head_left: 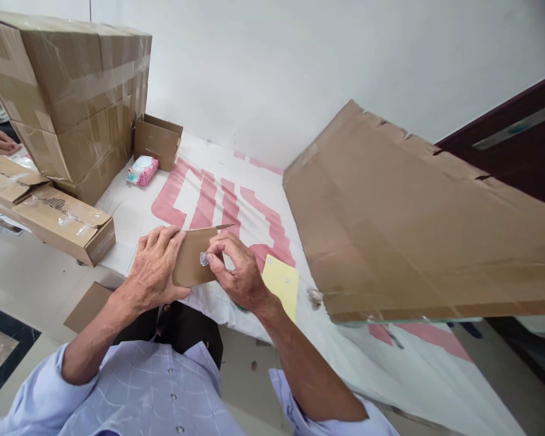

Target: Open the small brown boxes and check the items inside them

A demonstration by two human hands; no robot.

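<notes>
Left of the cardboard piece (191,263) stand taped boxes (68,85); our left hand (152,266) grips the piece's left side. We hold it over the surface (200,151), our right hand (240,272) pinching a small pale tab (204,258) toward its right end, a yellow sheet (280,287) farther right.

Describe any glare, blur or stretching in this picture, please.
Head view, left side: whitish glare on the stacked boxes; head view, right: the big sheet seems stretched; head view, centre: left hand, right hand and cardboard look fairly sharp.
</notes>
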